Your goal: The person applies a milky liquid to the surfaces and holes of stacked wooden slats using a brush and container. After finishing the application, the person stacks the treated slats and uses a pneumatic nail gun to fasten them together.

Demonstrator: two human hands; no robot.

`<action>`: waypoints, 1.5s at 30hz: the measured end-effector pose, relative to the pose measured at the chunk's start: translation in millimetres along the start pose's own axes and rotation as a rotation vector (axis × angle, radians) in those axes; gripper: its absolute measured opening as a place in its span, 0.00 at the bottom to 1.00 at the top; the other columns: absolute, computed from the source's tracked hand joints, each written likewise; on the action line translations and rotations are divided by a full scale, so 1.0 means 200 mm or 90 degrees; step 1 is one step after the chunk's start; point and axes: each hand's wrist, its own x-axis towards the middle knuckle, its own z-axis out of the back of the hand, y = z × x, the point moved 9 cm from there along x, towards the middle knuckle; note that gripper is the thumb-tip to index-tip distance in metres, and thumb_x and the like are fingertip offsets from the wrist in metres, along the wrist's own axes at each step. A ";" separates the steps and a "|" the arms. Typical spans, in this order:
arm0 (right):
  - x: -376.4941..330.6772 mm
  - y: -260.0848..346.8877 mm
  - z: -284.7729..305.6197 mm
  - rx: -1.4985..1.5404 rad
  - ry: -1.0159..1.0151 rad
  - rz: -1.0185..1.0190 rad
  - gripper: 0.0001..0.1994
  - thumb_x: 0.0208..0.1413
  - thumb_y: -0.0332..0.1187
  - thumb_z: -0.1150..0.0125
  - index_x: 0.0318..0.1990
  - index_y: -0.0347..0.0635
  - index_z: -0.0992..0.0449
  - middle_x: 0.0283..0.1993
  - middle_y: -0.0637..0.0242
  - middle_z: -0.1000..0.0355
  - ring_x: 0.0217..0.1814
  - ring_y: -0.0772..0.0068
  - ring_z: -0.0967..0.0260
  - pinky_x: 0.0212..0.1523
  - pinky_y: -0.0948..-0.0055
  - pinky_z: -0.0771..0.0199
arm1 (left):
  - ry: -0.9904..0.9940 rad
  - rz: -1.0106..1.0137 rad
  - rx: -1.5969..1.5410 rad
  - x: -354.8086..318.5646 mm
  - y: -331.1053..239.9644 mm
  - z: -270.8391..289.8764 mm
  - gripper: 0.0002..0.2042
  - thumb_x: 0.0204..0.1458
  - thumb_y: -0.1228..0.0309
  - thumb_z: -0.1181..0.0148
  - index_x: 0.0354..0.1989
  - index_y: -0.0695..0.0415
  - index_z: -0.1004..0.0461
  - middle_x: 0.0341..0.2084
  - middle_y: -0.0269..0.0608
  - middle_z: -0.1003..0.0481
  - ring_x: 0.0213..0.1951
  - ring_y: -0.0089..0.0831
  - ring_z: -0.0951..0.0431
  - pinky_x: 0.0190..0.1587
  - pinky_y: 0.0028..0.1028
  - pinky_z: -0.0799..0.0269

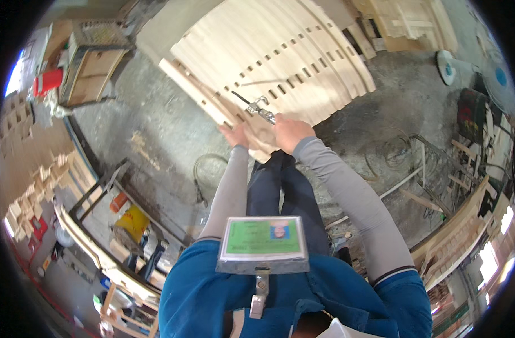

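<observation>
A broad row of pale wooden boards (268,50) with lines of dark slots lies in front of me. Along its left side runs a wooden strip (187,84) with small notches. Near the strip's close end my left hand (235,136) is closed on its edge, thumb side toward the boards. My right hand (291,132) is wrapped round a silver metal hand tool (261,110), which looks like an air blow gun with a thin dark nozzle. The nozzle points up and left over the strip and boards; whether it touches the wood I cannot tell.
A wooden crate (97,70) with a red container (48,83) beside it stands at far left. Cables (395,149) lie on the concrete floor at right, near a white fan (454,69). Stacked wooden pieces (35,191) sit left, above a yellow object (132,222).
</observation>
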 end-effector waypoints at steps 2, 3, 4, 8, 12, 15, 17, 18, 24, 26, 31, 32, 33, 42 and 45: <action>0.03 -0.23 0.16 -0.020 -0.010 -0.092 0.13 0.55 0.36 0.61 0.41 0.37 0.36 0.35 0.49 0.30 0.38 0.49 0.31 0.38 0.53 0.33 | 0.055 -0.057 0.022 -0.01 -0.05 -0.02 0.36 0.39 0.86 0.50 0.59 0.66 0.59 0.54 0.54 0.45 0.52 0.38 0.41 0.55 0.28 0.45; 0.04 -0.37 0.24 -0.029 -0.013 -0.140 0.13 0.55 0.36 0.61 0.41 0.37 0.36 0.37 0.48 0.30 0.39 0.49 0.31 0.39 0.53 0.33 | 0.042 -0.082 0.095 -0.01 -0.06 -0.01 0.37 0.38 0.84 0.49 0.59 0.68 0.61 0.54 0.54 0.45 0.52 0.38 0.41 0.55 0.29 0.45; 0.06 -0.52 0.32 -0.081 -0.029 -0.155 0.15 0.55 0.36 0.63 0.43 0.36 0.36 0.37 0.49 0.30 0.40 0.50 0.31 0.40 0.55 0.33 | 0.032 -0.109 0.169 -0.02 -0.08 -0.01 0.39 0.38 0.82 0.48 0.59 0.70 0.64 0.53 0.54 0.45 0.52 0.39 0.41 0.56 0.30 0.46; 0.07 -0.98 0.73 -0.055 -0.168 -0.276 0.17 0.55 0.37 0.63 0.45 0.36 0.35 0.40 0.49 0.30 0.42 0.50 0.32 0.42 0.56 0.33 | 0.008 -0.141 0.236 -0.01 -0.10 -0.02 0.36 0.39 0.84 0.51 0.59 0.67 0.60 0.55 0.57 0.46 0.54 0.41 0.42 0.58 0.30 0.49; 0.04 -1.14 0.85 0.044 -0.227 -0.370 0.15 0.55 0.38 0.62 0.42 0.37 0.34 0.41 0.48 0.30 0.42 0.50 0.32 0.41 0.55 0.34 | 0.032 -0.127 0.213 -0.04 -0.13 -0.06 0.36 0.39 0.84 0.51 0.59 0.67 0.61 0.55 0.58 0.48 0.56 0.42 0.44 0.58 0.30 0.50; 0.02 -0.85 0.64 -0.039 -0.102 -0.263 0.14 0.54 0.38 0.61 0.40 0.39 0.34 0.36 0.50 0.29 0.40 0.51 0.31 0.40 0.55 0.33 | -0.002 -0.107 0.239 -0.05 -0.13 -0.03 0.36 0.39 0.84 0.51 0.59 0.67 0.60 0.56 0.57 0.49 0.57 0.42 0.45 0.58 0.30 0.51; -0.09 -0.67 0.40 -0.075 0.008 -0.207 0.13 0.54 0.37 0.60 0.41 0.40 0.36 0.35 0.48 0.30 0.39 0.50 0.31 0.40 0.54 0.33 | -0.018 -0.101 0.237 -0.05 -0.12 -0.03 0.35 0.39 0.84 0.51 0.59 0.67 0.59 0.56 0.57 0.49 0.57 0.41 0.45 0.58 0.30 0.51; -0.15 -0.64 0.25 -0.043 0.020 -0.188 0.13 0.54 0.38 0.59 0.41 0.40 0.36 0.35 0.46 0.30 0.39 0.48 0.31 0.40 0.54 0.33 | 0.000 -0.113 0.235 -0.06 -0.13 -0.06 0.35 0.39 0.83 0.51 0.59 0.68 0.59 0.56 0.57 0.49 0.57 0.42 0.46 0.59 0.30 0.52; -0.46 -0.65 -0.06 0.158 0.113 -0.156 0.14 0.56 0.41 0.59 0.43 0.39 0.39 0.30 0.47 0.31 0.34 0.44 0.33 0.34 0.51 0.37 | 0.023 -0.130 0.339 -0.02 -0.18 -0.09 0.36 0.41 0.78 0.52 0.59 0.71 0.63 0.57 0.60 0.51 0.60 0.45 0.51 0.62 0.30 0.60; -0.49 -0.76 -0.07 0.245 0.061 -0.175 0.14 0.57 0.41 0.59 0.43 0.39 0.39 0.29 0.47 0.31 0.33 0.44 0.34 0.33 0.52 0.38 | 0.037 -0.156 0.343 0.00 -0.22 -0.16 0.36 0.41 0.76 0.51 0.59 0.71 0.62 0.58 0.61 0.52 0.61 0.45 0.53 0.62 0.30 0.60; -0.55 -0.84 -0.10 0.305 0.001 -0.174 0.14 0.56 0.41 0.57 0.39 0.39 0.38 0.26 0.50 0.33 0.30 0.47 0.35 0.29 0.57 0.39 | 0.090 -0.329 0.488 0.20 -0.43 -0.36 0.33 0.40 0.73 0.48 0.57 0.70 0.52 0.53 0.62 0.43 0.55 0.52 0.43 0.57 0.35 0.48; -0.56 -0.85 -0.12 0.322 0.001 -0.183 0.13 0.56 0.41 0.57 0.38 0.39 0.38 0.26 0.51 0.33 0.29 0.47 0.35 0.29 0.57 0.39 | 0.121 -0.317 0.549 0.23 -0.48 -0.42 0.33 0.39 0.73 0.47 0.56 0.68 0.50 0.49 0.60 0.39 0.51 0.52 0.40 0.54 0.36 0.45; -0.56 -0.85 -0.15 0.327 -0.002 -0.182 0.13 0.56 0.41 0.57 0.37 0.40 0.38 0.25 0.52 0.33 0.29 0.47 0.35 0.28 0.58 0.39 | 0.155 -0.306 0.609 0.27 -0.53 -0.49 0.32 0.38 0.73 0.46 0.56 0.66 0.47 0.46 0.58 0.35 0.48 0.52 0.36 0.51 0.38 0.41; -0.58 -0.78 -0.32 0.352 0.032 -0.159 0.12 0.56 0.42 0.57 0.36 0.43 0.37 0.23 0.55 0.33 0.27 0.48 0.34 0.28 0.59 0.38 | 0.110 -0.705 0.866 0.14 -0.60 -0.58 0.22 0.39 0.68 0.41 0.44 0.62 0.37 0.37 0.52 0.33 0.42 0.45 0.35 0.46 0.35 0.38; -0.58 -0.74 -0.33 0.351 0.041 -0.151 0.12 0.57 0.42 0.57 0.37 0.43 0.37 0.24 0.55 0.32 0.28 0.48 0.34 0.28 0.59 0.37 | 0.388 -0.473 0.928 0.01 -0.23 -0.50 0.10 0.44 0.62 0.47 0.24 0.57 0.29 0.23 0.45 0.30 0.30 0.44 0.29 0.35 0.40 0.34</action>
